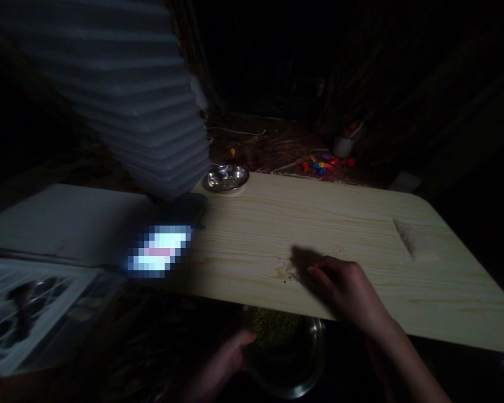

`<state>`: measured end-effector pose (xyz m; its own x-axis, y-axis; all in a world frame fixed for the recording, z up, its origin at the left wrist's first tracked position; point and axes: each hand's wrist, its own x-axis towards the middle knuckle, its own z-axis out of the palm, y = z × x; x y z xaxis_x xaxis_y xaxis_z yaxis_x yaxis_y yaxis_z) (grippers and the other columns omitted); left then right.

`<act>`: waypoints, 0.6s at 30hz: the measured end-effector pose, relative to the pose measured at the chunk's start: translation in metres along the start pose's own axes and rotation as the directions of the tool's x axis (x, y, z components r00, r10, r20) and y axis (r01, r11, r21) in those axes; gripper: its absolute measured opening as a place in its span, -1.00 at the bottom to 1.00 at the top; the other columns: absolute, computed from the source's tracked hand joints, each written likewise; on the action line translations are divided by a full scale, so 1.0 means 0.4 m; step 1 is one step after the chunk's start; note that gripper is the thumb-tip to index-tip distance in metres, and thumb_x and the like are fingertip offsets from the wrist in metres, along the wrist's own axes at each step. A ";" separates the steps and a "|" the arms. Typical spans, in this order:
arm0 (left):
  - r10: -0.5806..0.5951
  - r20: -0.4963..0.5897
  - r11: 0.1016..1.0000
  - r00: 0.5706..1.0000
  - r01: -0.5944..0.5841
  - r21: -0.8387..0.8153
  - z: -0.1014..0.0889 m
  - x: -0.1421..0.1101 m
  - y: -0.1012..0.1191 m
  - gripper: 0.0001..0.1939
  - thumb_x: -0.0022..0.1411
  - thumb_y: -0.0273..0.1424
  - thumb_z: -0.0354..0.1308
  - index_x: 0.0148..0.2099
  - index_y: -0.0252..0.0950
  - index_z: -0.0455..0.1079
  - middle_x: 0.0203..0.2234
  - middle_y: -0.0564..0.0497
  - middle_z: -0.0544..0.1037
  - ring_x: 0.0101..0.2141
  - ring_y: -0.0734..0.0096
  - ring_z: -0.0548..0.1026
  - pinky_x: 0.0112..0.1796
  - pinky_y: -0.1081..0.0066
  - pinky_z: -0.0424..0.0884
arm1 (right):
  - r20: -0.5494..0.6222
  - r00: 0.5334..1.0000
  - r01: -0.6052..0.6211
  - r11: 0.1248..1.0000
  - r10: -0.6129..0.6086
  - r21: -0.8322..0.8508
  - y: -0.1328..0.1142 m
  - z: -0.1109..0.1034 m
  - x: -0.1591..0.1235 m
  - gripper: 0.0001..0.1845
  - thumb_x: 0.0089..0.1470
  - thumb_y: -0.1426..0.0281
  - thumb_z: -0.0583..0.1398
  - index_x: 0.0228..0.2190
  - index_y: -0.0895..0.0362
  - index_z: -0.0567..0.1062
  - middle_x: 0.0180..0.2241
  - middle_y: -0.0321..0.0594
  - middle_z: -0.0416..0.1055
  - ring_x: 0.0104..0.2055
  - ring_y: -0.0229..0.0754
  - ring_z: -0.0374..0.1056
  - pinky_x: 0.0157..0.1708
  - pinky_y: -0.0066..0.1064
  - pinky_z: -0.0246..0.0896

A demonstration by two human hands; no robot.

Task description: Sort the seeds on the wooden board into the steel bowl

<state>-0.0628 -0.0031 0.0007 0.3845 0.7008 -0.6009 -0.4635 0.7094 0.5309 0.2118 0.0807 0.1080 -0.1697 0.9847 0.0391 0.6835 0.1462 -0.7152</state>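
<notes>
Left grip [237, 347] holds the round, shiny metal bowl [296, 390] of small green grains [275, 326], nearer-left of the right grip [346, 282], pinched narrow, contents unclear.

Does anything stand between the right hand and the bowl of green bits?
Yes: the right hand is over the table, whose near edge stands between. The bowl, at the left hand, is lower, partly hidden by it.

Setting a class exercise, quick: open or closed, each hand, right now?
Left hand: closed on the metal bowl.
Right hand: fingers closed; too dark to tell whether they hold anything.
</notes>
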 end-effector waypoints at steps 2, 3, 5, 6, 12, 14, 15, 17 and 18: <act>0.002 -0.052 1.000 0.999 -0.001 0.020 -0.003 0.002 0.001 -0.67 0.18 -0.36 0.34 -0.01 -0.34 0.59 -0.21 -0.15 0.72 -0.13 -0.01 0.65 -0.11 0.16 0.55 | 0.007 1.000 0.011 1.000 -0.011 -0.002 -0.005 0.004 0.000 -0.71 0.26 0.27 0.14 -0.28 0.11 0.65 -0.33 -0.13 0.67 -0.35 -0.05 0.57 -0.37 -0.25 0.37; -0.002 -0.062 1.000 0.998 0.004 0.027 -0.006 0.004 0.001 -0.67 0.16 -0.35 0.35 -0.02 -0.35 0.59 -0.21 -0.15 0.72 -0.13 -0.02 0.65 -0.11 0.16 0.55 | 0.008 1.000 0.014 1.000 -0.014 -0.002 -0.007 0.005 -0.002 -0.72 0.25 0.28 0.14 -0.28 0.10 0.64 -0.34 -0.14 0.67 -0.35 -0.05 0.57 -0.37 -0.25 0.37; -0.015 -0.063 0.999 0.998 0.017 0.040 -0.012 0.009 0.001 -0.68 0.15 -0.33 0.36 -0.04 -0.34 0.60 -0.21 -0.15 0.72 -0.13 -0.03 0.65 -0.10 0.15 0.54 | 0.009 1.000 0.016 1.000 -0.016 -0.001 -0.008 0.006 -0.004 -0.73 0.25 0.28 0.14 -0.29 0.09 0.64 -0.34 -0.15 0.67 -0.35 -0.05 0.57 -0.37 -0.24 0.37; -0.020 -0.054 0.999 0.998 0.022 0.044 -0.015 0.012 0.000 -0.68 0.15 -0.33 0.36 -0.04 -0.33 0.60 -0.19 -0.15 0.72 -0.11 -0.03 0.64 -0.08 0.14 0.53 | 0.010 1.000 0.018 1.000 -0.018 -0.001 -0.008 0.006 -0.006 -0.73 0.25 0.29 0.14 -0.29 0.09 0.64 -0.35 -0.15 0.67 -0.36 -0.05 0.57 -0.37 -0.24 0.37; 0.009 -0.033 0.999 0.999 -0.008 0.038 -0.007 0.015 -0.004 -0.65 0.11 -0.30 0.39 -0.06 -0.34 0.61 -0.13 -0.18 0.70 -0.05 -0.07 0.62 -0.07 0.14 0.53 | 0.007 1.000 0.030 1.000 -0.031 0.006 0.003 0.005 -0.005 -0.72 0.25 0.27 0.14 -0.30 0.07 0.64 -0.36 -0.17 0.66 -0.36 -0.04 0.57 -0.38 -0.21 0.38; 0.022 -0.067 0.999 0.997 -0.019 0.047 0.002 0.012 -0.002 -0.64 0.07 -0.30 0.42 -0.07 -0.32 0.61 -0.12 -0.16 0.70 -0.05 -0.08 0.62 -0.12 0.16 0.54 | 0.001 0.999 0.032 0.999 -0.032 0.004 0.004 0.007 -0.004 -0.72 0.25 0.25 0.14 -0.32 0.07 0.64 -0.38 -0.17 0.66 -0.38 -0.05 0.57 -0.40 -0.22 0.37; 0.024 -0.087 0.998 0.996 -0.019 0.054 0.005 0.010 0.001 -0.64 0.06 -0.31 0.43 -0.08 -0.32 0.61 -0.13 -0.16 0.70 -0.05 -0.07 0.62 -0.13 0.17 0.55 | 0.006 0.999 0.034 0.999 -0.034 0.004 0.003 0.008 -0.004 -0.71 0.25 0.25 0.14 -0.32 0.07 0.64 -0.38 -0.18 0.66 -0.38 -0.05 0.56 -0.40 -0.22 0.37; 0.011 -0.102 0.998 0.995 -0.005 0.065 0.008 0.008 0.006 -0.67 0.07 -0.31 0.42 -0.09 -0.31 0.62 -0.16 -0.15 0.71 -0.05 -0.07 0.62 -0.12 0.16 0.55 | 0.018 0.999 0.034 0.999 -0.034 0.008 -0.002 0.012 -0.006 -0.71 0.25 0.26 0.14 -0.32 0.07 0.64 -0.38 -0.18 0.66 -0.37 -0.05 0.57 -0.39 -0.22 0.37; 0.001 -0.085 0.998 0.996 0.004 0.061 0.007 0.008 0.008 -0.69 0.10 -0.32 0.40 -0.09 -0.31 0.62 -0.17 -0.14 0.71 -0.05 -0.06 0.62 -0.09 0.15 0.55 | 0.024 0.999 0.032 0.999 -0.032 0.010 -0.004 0.013 -0.007 -0.71 0.25 0.26 0.14 -0.32 0.07 0.64 -0.37 -0.18 0.66 -0.37 -0.04 0.57 -0.38 -0.21 0.37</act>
<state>-0.0610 0.0016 0.0023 0.3146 0.6928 -0.6488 -0.4123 0.7155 0.5640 0.2074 0.0772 0.1056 -0.2083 0.9770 0.0456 0.6705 0.1766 -0.7206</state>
